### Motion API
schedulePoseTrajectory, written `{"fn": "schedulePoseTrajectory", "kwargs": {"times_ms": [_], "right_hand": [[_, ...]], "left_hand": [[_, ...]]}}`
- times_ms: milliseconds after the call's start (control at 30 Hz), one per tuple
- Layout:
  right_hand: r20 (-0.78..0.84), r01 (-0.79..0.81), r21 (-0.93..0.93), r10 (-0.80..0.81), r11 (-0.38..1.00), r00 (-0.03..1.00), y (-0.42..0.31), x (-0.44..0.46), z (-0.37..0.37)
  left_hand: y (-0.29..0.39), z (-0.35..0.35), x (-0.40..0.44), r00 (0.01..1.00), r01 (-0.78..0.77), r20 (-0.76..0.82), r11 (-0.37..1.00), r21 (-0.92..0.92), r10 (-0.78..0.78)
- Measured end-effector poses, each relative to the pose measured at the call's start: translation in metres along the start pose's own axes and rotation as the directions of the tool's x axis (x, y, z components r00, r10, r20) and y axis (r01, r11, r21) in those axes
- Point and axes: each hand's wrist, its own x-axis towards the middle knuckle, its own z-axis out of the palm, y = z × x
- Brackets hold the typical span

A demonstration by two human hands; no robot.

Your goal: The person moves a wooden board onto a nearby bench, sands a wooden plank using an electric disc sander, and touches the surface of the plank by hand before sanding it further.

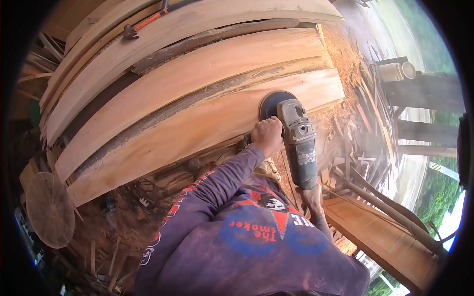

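Observation:
An angle grinder with a dark round disc lies over the right part of the nearest plank. My left hand is wrapped round the grinder's side handle, close to the disc, and hides most of that handle. My right hand grips the rear end of the grinder's body; its fingers are partly hidden under the tool. The disc is at the plank's surface, near its right end. Behind this plank lies another long, pale plank, with a rough, bark-edged strip between them.
More planks lie farther back, with an orange and black hammer on them. A round fan guard stands at the lower left. Wood scraps and sawdust cover the right. A brown board lies at the lower right.

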Motion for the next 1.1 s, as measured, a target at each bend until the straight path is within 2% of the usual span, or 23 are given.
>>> {"fn": "schedulePoseTrajectory", "kwargs": {"times_ms": [33, 67, 133, 300, 433, 467, 500, 567, 600, 700, 800, 867, 900, 1000, 1100], "right_hand": [[-0.018, 0.165, 0.182, -0.165, 0.969, 0.986, 0.033, 0.007, 0.030], [-0.016, 0.176, 0.182, -0.176, 0.967, 0.984, 0.035, -0.003, 0.045], [-0.029, 0.258, 0.154, -0.257, 0.954, 0.966, 0.027, -0.027, 0.080], [0.047, 0.250, 0.078, -0.254, 0.965, 0.966, -0.007, -0.091, 0.154], [0.066, 0.319, 0.045, -0.322, 0.947, 0.945, -0.012, -0.120, 0.207], [0.065, 0.307, 0.020, -0.307, 0.952, 0.949, -0.012, -0.124, 0.217], [0.081, 0.402, 0.054, -0.405, 0.914, 0.911, -0.023, -0.127, 0.228], [0.185, 0.494, -0.006, -0.484, 0.869, 0.855, -0.043, -0.150, 0.239], [0.182, 0.466, -0.025, -0.454, 0.884, 0.872, -0.047, -0.164, 0.243], [0.205, 0.573, 0.007, -0.562, 0.819, 0.801, -0.085, -0.172, 0.259], [0.341, 0.677, -0.032, -0.628, 0.736, 0.699, -0.117, -0.174, 0.279], [0.346, 0.789, -0.004, -0.740, 0.614, 0.577, -0.148, -0.186, 0.281], [0.422, 0.740, -0.037, -0.661, 0.671, 0.621, -0.164, -0.192, 0.278], [0.413, 0.777, -0.115, -0.682, 0.619, 0.604, -0.175, -0.189, 0.273], [0.442, 0.761, -0.169, -0.642, 0.626, 0.626, -0.143, -0.151, 0.264]], "left_hand": [[-0.017, -0.007, -0.015, 1.000, 0.021, 0.020, 1.000, -0.008, -0.020], [-0.032, -0.014, -0.031, 1.000, 0.026, 0.011, 1.000, -0.004, -0.026], [-0.067, -0.028, -0.068, 0.999, 0.042, -0.020, 0.999, 0.008, -0.042], [-0.156, -0.052, -0.148, 0.989, 0.116, -0.092, 0.993, -0.003, -0.116], [-0.217, -0.074, -0.213, 0.971, 0.193, -0.142, 0.981, 0.007, -0.190], [-0.225, -0.086, -0.231, 0.963, 0.251, -0.102, 0.968, -0.015, -0.251], [-0.237, -0.100, -0.245, 0.952, 0.294, -0.075, 0.955, -0.029, -0.296], [-0.262, -0.109, -0.276, 0.944, 0.322, -0.077, 0.947, -0.009, -0.322], [-0.271, -0.110, -0.288, 0.919, 0.385, -0.083, 0.923, -0.025, -0.386], [-0.310, -0.110, -0.334, 0.822, 0.532, -0.192, 0.843, -0.078, -0.536], [-0.337, -0.123, -0.381, 0.714, 0.624, -0.278, 0.764, -0.163, -0.642], [-0.349, -0.122, -0.399, 0.659, 0.676, -0.284, 0.714, -0.182, -0.697], [-0.353, -0.123, -0.405, 0.619, 0.708, -0.299, 0.681, -0.187, -0.726], [-0.355, -0.108, -0.412, 0.595, 0.696, -0.384, 0.692, -0.193, -0.706], [-0.324, -0.113, -0.395, 0.579, 0.739, -0.286, 0.640, -0.210, -0.763]]}}
